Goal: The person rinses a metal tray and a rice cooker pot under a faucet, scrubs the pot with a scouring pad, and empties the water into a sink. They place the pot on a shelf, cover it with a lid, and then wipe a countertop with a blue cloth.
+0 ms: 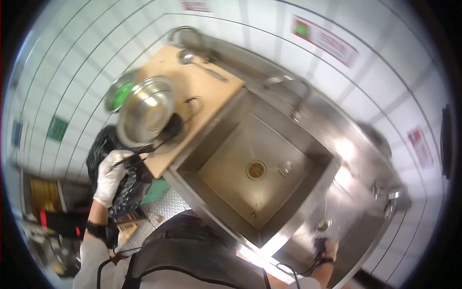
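My left hand (111, 174), in a white glove, is closed around a black-handled utensil (137, 156) at the edge of the wooden board. Just above it, a large steel bowl (151, 108) stands tilted on the board. Another metal bowl (115, 91) with something bright green (123, 95) in it is beside the large one. Down in the right-hand basin, my right hand (330, 248) is blurred close to a dark object (320, 244); its fingers cannot be made out clearly.
A deep steel sink (231, 168) occupies the centre, with a faucet (296, 96) behind it. On the wooden board (211, 91) lies a ladle (207, 70). A black plastic bag (130, 190) hangs below the board at the left. More faucet fittings (387, 195) are at the right.
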The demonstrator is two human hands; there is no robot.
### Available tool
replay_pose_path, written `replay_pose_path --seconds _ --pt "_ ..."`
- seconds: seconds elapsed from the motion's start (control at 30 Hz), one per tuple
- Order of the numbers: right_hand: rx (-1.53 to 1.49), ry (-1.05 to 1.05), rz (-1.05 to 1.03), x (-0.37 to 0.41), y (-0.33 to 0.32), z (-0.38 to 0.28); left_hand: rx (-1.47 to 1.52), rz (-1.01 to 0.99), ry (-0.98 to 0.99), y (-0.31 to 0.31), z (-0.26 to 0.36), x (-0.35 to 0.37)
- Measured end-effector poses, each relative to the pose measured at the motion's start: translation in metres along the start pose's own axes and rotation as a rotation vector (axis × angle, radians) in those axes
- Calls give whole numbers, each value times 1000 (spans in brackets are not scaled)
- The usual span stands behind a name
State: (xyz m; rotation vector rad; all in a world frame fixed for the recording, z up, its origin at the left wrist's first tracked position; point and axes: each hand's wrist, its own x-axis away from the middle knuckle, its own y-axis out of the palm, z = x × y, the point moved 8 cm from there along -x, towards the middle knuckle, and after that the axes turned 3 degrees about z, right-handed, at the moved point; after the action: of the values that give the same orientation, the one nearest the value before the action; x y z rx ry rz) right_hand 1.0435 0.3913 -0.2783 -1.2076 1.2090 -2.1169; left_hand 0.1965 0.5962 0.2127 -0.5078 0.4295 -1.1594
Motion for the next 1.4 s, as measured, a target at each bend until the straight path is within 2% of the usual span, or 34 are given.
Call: replay_pose_path --seconds 0.1,0.17,0.2,0.23,0.27,0.3,0.33,0.4,0.43,0.47,0.5,0.53,0.57,0.6,0.63,0.67,0.7,0.73,0.77,0.8,0.83,0.87,0.9,0.97,1.03,1.1,1.13,1.17,1.23,1.27,1.3,1.33,1.37,1.4 --pt "-293 193 92 75 -26 -38 248 66 -177 -33 -50 2" --pt "-606 289 168 125 -37 -73 285 35 -177 -47 -62 -3" --pt "-766 316 202 147 -43 -91 392 -29 -324 -54 -82 -1" --pt "-926 340 249 165 -51 -106 425 -30 -333 -64 -92 -5" --pt "-1090 344 294 179 -61 -124 436 -35 -256 -72 -95 -14" --pt "-1234 331 336 188 -76 -143 444 -35 -180 -85 -100 -21" --pt "-1355 300 389 194 -96 -157 741 -74 -298 -91 -131 -25" --pt "-1534 141 517 197 -152 -186 774 -55 -259 -104 -164 -39" --pt "-1643 -23 592 198 -193 -207 784 -41 -224 -112 -172 -45" --pt "-1321 254 669 211 -228 -199 948 29 -360 -108 -185 -51" --pt "-1612 68 555 179 -237 -201 817 63 -385 -108 -212 -55" --pt "-1361 67 506 221 -319 -261 787 35 -447 -108 -223 -57" --pt "-1348 -171 632 207 -353 -283 756 5 -505 -108 -233 -61" --pt "-1303 -274 595 259 -427 -364 787 38 -501 -108 -244 -66" --pt "-1143 -449 687 283 -476 -421 796 30 -503 -108 -250 -67" --pt "-975 -619 768 303 -512 -474 829 34 -536 -108 -256 -68" --pt "-976 -692 690 319 -535 -529 860 41 -566 -108 -261 -69" --pt "-991 -872 609 362 -565 -605 907 43 -546 -108 -260 -71" --pt "-795 -1044 578 390 -582 -665 1022 81 -516 -103 -266 -71" --pt "-670 -1187 603 407 -585 -720 1104 90 -509 -101 -269 -72" --pt "-530 -1356 724 418 -580 -771 1184 100 -501 -101 -271 -76" --pt "-357 -1310 699 420 -567 -821 1181 102 -495 -98 -274 -82" --pt "-281 -1399 732 392 -535 -875 1145 171 -532 -96 -283 -88" --pt "-12 -1337 413 390 -498 -947 1109 236 -549 -90 -302 -106" --pt "33 -1421 455 398 -459 -979 1035 256 -593 -81 -324 -122" --pt "115 -1498 345 418 -449 -984 994 229 -640 -78 -307 -134" --pt "174 -1561 252 426 -440 -981 890 280 -613 -77 -308 -139" --pt "179 -1561 238 427 -432 -981 784 328 -582 -81 -302 -145" --pt "211 -1656 325 434 -419 -985 787 309 -565 -78 -293 -150" --pt "80 -1646 355 426 -421 -989 758 304 -557 -72 -295 -153" --pt "90 -1647 354 415 -417 -996 729 298 -550 -64 -298 -155" --pt "-172 -1550 339 402 -432 -1002 676 373 -456 -68 -298 -159" --pt "-429 -1441 327 388 -445 -1001 683 376 -453 -64 -299 -158" --pt "-559 -1354 391 378 -453 -996 693 380 -472 -62 -301 -157"
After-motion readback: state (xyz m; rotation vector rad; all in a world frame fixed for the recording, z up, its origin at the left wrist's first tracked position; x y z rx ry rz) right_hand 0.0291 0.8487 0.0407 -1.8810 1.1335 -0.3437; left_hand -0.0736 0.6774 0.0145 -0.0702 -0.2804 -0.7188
